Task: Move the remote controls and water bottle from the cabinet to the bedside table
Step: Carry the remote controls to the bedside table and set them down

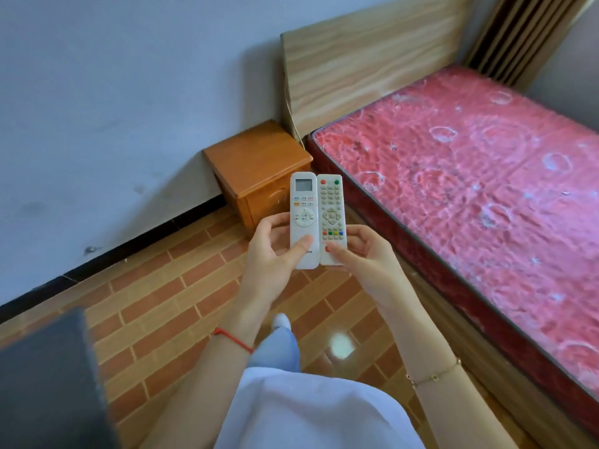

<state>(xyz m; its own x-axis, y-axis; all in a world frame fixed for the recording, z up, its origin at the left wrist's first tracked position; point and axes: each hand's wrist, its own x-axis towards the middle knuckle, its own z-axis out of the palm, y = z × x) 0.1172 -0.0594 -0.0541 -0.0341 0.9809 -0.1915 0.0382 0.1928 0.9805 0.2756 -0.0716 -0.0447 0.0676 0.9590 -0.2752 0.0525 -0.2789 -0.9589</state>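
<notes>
Both remotes in hand, short of the bedside bench.
My left hand clamps the air-conditioner remote, right hand the TV remote; thumb-only pinches low down could let either slip onto the brick floor.

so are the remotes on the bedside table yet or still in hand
Still in hand. The left hand holds the remote with the screen, the right hand the keypad remote, side by side in the air short of the bedside table.
</notes>
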